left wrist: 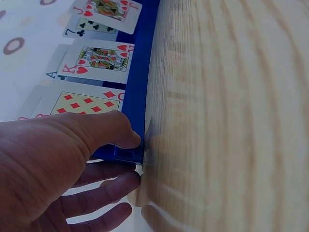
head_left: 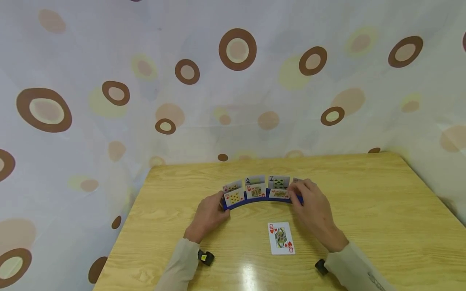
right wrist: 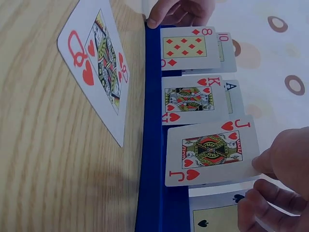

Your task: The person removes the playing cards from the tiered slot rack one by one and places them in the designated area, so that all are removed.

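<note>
A curved blue card holder (head_left: 248,202) stands on the table with playing cards upright in two rows. My left hand (head_left: 208,215) grips its left end, thumb (left wrist: 123,133) on the front and fingers behind. With thumb and fingertips, my right hand (head_left: 316,205) pinches the edge of the jack of hearts (right wrist: 212,152), whose lower edge is at the holder's front row. Also in front are the eight of diamonds (right wrist: 186,47) and king of hearts (head_left: 256,191). Behind them show a ten (head_left: 232,186), an ace (head_left: 255,179), the seven of clubs (head_left: 278,181) and a spade card (right wrist: 215,212), partly hidden.
The queen of hearts (head_left: 281,238) lies face up on the wooden table (head_left: 174,190), in front of the holder and between my forearms. Behind the table hangs a pale curtain (head_left: 233,101) with brown rings. Small black devices (head_left: 206,258) sit at my wrists.
</note>
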Available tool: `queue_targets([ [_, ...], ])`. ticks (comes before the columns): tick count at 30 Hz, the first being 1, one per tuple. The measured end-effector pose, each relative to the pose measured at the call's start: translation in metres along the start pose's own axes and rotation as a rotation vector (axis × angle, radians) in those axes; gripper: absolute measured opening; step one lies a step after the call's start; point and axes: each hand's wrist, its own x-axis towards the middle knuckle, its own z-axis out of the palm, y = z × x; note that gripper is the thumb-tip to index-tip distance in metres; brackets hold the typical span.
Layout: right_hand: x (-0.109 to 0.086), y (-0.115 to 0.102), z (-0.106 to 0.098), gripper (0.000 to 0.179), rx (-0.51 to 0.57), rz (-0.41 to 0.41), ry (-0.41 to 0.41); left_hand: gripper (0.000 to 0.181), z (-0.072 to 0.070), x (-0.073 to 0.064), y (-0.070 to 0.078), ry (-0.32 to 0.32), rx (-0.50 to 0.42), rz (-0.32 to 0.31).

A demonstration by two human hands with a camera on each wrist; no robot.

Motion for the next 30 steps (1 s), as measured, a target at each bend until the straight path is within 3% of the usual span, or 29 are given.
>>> queue_targets([
  [7,-0.01,-0.004,-0.012,0.012,0.014,-0.022,0.004,0.04,0.0,-0.002,-0.001,0.0,0.002,-0.004],
  [13,-0.023,-0.001,-0.023,0.016,0.009,0.013,-0.033,0.04,0.003,-0.004,-0.001,0.016,0.009,0.012],
  [20,-0.026,0.004,-0.037,0.018,0.082,0.055,-0.052,0.043,0.004,-0.003,-0.001,0.029,0.003,0.02],
  [30,-0.025,0.021,-0.052,0.013,0.112,0.12,-0.197,0.043,0.004,-0.003,-0.002,0.023,0.002,0.02],
])
